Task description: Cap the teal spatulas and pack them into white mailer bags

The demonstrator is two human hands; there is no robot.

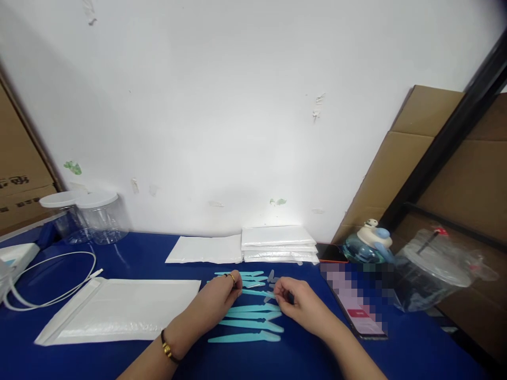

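Several turquoise eyebrow razors (pixel 245 338) lie in a column on the blue tabletop, their blade ends pointing right. My left hand (pixel 222 295) is closed in a pinch at the handle end of one turquoise eyebrow razor (pixel 253 292). At that razor's blade end, my right hand (pixel 299 303) has its thumb and fingers pinched together; the fingers hide what exactly they grip there. Small translucent blade covers (pixel 271 275) lie loose just beyond my right fingertips. More razors rest above and below the held one.
A large white padded mailer (pixel 130 306) lies left, with a white cable (pixel 51 305) beyond it. White padded envelopes (pixel 277 237) are stacked by the wall. To the right are a phone (pixel 360 314), a teal-and-cream figure-topped jar (pixel 366 248) and a bagged tub (pixel 431 274). Clear lidded jars (pixel 99 219) stand back left.
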